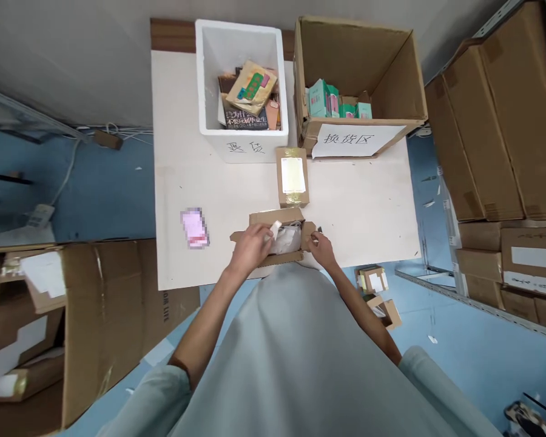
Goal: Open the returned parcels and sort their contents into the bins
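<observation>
An opened small cardboard box (276,216) lies at the table's near edge, its flaps spread. White wrapping (287,239) fills the inside and hides whatever is beneath. My left hand (252,247) reaches over the box's left side, fingers closed on a small white piece of paper (275,229). At the right flap, my right hand (322,249) has its fingers pinched together; a small dark tip shows by them, too small to name. Just beyond stands a taped cardboard box (293,197) with a white label.
A white foam box (241,142) holding books (250,91) stands at the back. Beside it, a large cardboard box (359,51) contains green-and-white packets (318,100). A blurred pink item (195,228) lies left on the table (364,212). Cartons flank both sides.
</observation>
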### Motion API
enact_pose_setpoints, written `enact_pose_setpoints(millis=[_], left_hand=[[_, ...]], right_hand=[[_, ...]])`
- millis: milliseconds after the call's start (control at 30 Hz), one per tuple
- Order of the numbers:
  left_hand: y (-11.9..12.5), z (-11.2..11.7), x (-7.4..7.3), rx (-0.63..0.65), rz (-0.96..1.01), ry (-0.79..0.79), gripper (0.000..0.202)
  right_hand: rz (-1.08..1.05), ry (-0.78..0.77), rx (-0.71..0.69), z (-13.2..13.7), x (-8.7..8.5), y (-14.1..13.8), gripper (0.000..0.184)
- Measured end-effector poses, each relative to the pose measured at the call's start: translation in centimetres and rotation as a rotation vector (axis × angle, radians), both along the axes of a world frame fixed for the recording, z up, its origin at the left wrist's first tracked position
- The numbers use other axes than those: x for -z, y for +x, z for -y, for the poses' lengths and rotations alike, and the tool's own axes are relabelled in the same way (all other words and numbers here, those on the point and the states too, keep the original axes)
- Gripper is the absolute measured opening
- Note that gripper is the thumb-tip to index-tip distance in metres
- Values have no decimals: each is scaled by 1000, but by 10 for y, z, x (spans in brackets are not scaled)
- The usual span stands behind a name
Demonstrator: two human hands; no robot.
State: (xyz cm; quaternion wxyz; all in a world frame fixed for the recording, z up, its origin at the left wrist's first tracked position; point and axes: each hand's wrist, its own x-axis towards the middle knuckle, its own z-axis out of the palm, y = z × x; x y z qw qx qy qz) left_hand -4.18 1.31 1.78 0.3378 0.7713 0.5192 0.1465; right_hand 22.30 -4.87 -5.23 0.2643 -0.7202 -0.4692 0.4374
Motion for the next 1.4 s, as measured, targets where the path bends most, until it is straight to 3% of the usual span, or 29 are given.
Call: enact_pose_setpoints(millis=[100,167,233,300,367,433,533,633,733,900,1100,1233,1400], left_hand=[[2,16,8,-36,-61,8,27],[-10,26,10,-219,-24,66,39],[-27,35,10,-491,41,73,49],[-47,41,16,-764,162,-68,56],[-64,43,29,-944,331,-324,61],[-73,43,47,-1019,438,-547,64],[-71,40,76,-1031,469,-690,68],[-59,36,94,-994,525,-716,70],[-53,36,96,-928,572,-733,68],[-62,38,82,-671,574,-854,68],[-64,40,56,-337,557,-906,72],[-31,41,41,-124,541,-955,72],[34,60,25,122,466,-971,74]], right_hand=[[-186,-38,3,-1,3,5,50],[-308,-71,20,-1,6,15,58],[-354,-98,39,0,11,27,59],[-348,-124,63,0,17,36,58],[-356,-155,87,-1,24,39,61],[-381,-192,103,-3,30,36,70],[-379,-241,135,-6,35,25,84],[-315,-226,210,-8,36,12,90],[-327,-203,229,-1,30,-2,88],[-431,-116,184,34,13,-30,77],[-453,19,412,103,-12,-45,78],[-413,78,613,162,-32,-44,81],[-353,134,846,241,-52,-32,82]])
